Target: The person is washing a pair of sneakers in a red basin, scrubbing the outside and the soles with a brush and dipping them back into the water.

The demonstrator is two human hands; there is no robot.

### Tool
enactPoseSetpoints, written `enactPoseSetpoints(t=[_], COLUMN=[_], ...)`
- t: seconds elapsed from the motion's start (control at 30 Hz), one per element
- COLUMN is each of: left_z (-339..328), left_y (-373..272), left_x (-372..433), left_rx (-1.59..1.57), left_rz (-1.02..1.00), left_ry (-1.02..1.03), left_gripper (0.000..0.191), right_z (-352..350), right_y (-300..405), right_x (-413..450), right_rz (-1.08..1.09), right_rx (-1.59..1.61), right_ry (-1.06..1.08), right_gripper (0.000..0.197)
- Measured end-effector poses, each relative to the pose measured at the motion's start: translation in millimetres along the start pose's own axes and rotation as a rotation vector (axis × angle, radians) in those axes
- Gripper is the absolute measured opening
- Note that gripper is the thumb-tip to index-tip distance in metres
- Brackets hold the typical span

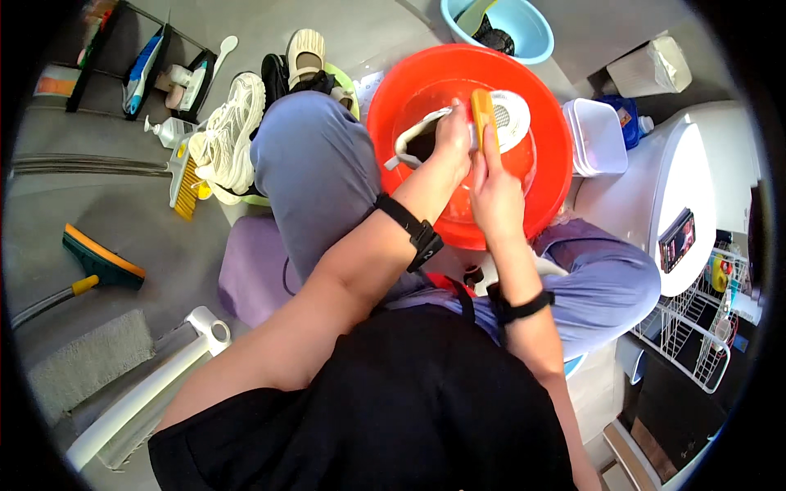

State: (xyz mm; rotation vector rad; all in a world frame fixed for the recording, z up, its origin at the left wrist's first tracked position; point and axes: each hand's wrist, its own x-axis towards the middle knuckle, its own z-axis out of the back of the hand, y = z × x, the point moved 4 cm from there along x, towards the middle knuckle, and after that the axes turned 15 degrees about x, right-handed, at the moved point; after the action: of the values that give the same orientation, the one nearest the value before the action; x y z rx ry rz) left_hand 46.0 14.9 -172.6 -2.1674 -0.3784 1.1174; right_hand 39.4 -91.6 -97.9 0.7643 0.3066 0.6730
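Note:
A white shoe with a mesh toe (516, 126) is held inside a red plastic basin (552, 178) between my knees. My left hand (453, 140) grips the shoe near its opening, which faces left and shows a dark inside. In my right hand (498, 199) is the yellow handle of a brush (482, 110), laid across the middle of the shoe. The brush's bristles are mostly hidden by the handle and my fingers. Soapy water appears to lie in the bottom of the basin.
White sneakers (236, 132) and other shoes fill a green basin (347, 92) on the left. A blue basin (534, 34) stands beyond. White tubs (599, 138), a blue bottle (626, 119) and a toilet (681, 202) bearing a phone (677, 240) are on the right. A broom (184, 184) lies left.

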Motion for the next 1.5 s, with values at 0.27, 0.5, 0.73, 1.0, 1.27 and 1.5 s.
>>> enactPoseSetpoints(t=[0.27,0.5,0.73,1.0,1.27,1.5], left_z=[-15.3,-8.2,-6.4,-6.6,-6.2,-15.9], left_y=[5.4,-3.2,-4.4,8.3,2.5,0.4], left_x=[-6.5,-7.5,-18.7,-8.4,-5.4,-23.1], left_rx=[-0.036,-0.090,0.066,0.085,-0.049,0.067], left_rz=[0.063,0.031,0.032,0.056,0.061,-0.004], left_ry=[0.011,0.039,-0.004,0.018,0.077,0.109], left_gripper=[0.050,0.052,0.051,0.048,0.051,0.050], right_z=[6.5,8.5,2.0,5.4,9.2,14.7], right_y=[-4.0,-11.8,-13.8,-13.6,-11.4,-34.7], right_x=[5.7,-47.4,3.8,4.1,-35.3,42.5], right_rz=[-0.011,-0.011,0.030,-0.028,0.041,0.051], right_rx=[-0.134,-0.029,-0.059,-0.081,0.018,0.079], right_ry=[0.005,0.068,-0.047,-0.014,0.021,-0.029], right_gripper=[0.049,0.051,0.048,0.047,0.049,0.049])
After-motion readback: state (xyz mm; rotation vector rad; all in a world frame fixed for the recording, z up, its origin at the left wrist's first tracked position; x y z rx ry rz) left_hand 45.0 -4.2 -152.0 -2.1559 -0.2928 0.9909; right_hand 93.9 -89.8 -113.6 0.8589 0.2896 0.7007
